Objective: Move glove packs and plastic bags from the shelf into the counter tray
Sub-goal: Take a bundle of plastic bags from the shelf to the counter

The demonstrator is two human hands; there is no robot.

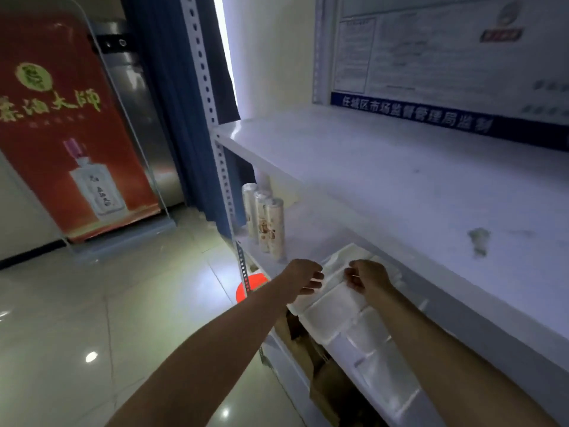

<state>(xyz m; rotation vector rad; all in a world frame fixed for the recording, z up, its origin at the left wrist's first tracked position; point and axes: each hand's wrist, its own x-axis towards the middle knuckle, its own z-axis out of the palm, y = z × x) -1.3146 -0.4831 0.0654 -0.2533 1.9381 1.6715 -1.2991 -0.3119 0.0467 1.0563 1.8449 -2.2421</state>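
The pack (334, 306), gripped by the left hand (304, 276) and right hand (368, 277), should be drawn level off the shelf (308, 226), kept together.

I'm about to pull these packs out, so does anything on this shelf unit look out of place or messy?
Two things. The glove packs, gripped by the left hand and right hand, appear to trail as a strip over the front edge of the lower shelf. The top shelf carries a greenish smudge.

Left hand (303, 277), right hand (368, 277) on packs (332, 315)
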